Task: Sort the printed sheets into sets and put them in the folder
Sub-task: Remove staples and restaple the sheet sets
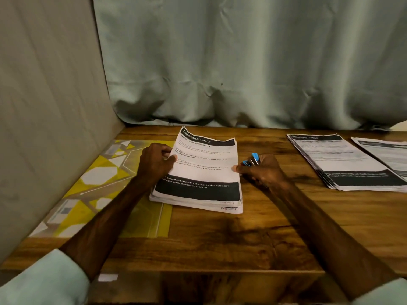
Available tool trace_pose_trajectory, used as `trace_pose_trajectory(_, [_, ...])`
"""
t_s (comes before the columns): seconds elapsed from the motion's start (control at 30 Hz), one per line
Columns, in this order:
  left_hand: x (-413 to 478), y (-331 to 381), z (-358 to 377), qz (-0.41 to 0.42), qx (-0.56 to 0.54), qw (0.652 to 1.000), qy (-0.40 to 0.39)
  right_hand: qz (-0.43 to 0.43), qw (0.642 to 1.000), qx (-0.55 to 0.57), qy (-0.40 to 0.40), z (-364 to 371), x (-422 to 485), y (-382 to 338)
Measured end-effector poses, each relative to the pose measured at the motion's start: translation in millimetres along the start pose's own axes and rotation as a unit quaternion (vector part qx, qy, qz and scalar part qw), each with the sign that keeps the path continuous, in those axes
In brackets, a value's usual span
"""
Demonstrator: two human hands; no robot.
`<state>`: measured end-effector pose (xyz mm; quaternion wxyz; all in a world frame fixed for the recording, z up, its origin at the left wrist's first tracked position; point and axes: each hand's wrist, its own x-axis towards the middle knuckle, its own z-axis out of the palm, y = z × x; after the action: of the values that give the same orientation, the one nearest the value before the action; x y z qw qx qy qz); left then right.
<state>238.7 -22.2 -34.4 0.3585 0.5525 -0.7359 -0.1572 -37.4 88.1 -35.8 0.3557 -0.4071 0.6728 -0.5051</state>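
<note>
The left hand pinches the left edge of the sheet stack; the right hand, curled round a blue stapler, thumbs the right edge. The yellow folder lies at the stack's 9 o'clock; another set at 3.

Three stacks of printed sheets on the tabletop: a middle stack, a second stack toward the right edge, a third stack hard against that edge (only partly in view). One yellow patterned folder along the left edge. Two hands, left hand and right hand. Blue-tipped clips in the right: two tips showing, total unclear.
</note>
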Motion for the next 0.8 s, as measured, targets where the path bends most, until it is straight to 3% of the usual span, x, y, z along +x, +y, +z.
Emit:
trace_pose_trajectory(0.27, [-4.7, -9.5, 6.0, -0.018, 0.062, 0.998, 0.009, -0.085, 0.983, -0.160, 0.023, -0.3, 2.6, 5.2])
trace_pose_trajectory(0.47, [-0.9, 1.1, 4.2, -0.086, 0.038, 0.995, -0.017, -0.098, 0.977, -0.190, 0.016, 1.5, 1.7, 3.3])
trace_pose_trajectory(0.67, [-1.7, 30.0, -13.2, -0.184, -0.193, 0.948, -0.172, -0.086, 0.979, -0.186, 0.024, 2.3, 1.8, 2.6])
trace_pose_trajectory(0.8, [1.8, 36.4, -20.8, -0.177, -0.255, 0.933, -0.180, -0.072, 0.987, -0.144, 0.004, -0.2, 2.0, 4.5])
